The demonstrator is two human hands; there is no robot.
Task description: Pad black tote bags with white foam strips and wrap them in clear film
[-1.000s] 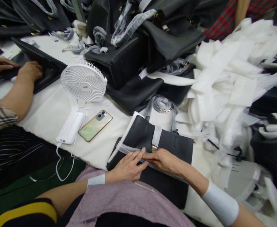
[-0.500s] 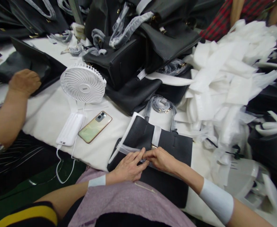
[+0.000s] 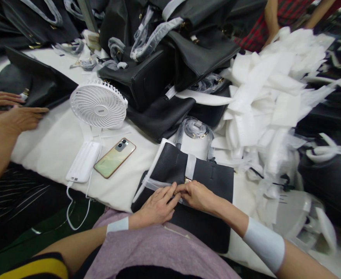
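On the left, a co-worker's hands (image 3: 21, 119); then a white fan (image 3: 99, 104) and a phone (image 3: 115, 158). Near centre, the left hand (image 3: 157, 205) rests flattened, fingers extended, on a black bag (image 3: 170, 162) lying on the white surface (image 3: 121, 192). The right hand (image 3: 199, 197) bends its fingers below the buckle (image 3: 187, 180); its grip is hidden. Far right, white foam (image 3: 263, 93).

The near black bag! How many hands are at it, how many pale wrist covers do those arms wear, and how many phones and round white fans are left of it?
Hands at the near black bag: 2, left hand and right hand
Wrist covers: 2, left cover and right cover
Phone: 1
Round white fan: 1
Total: 6
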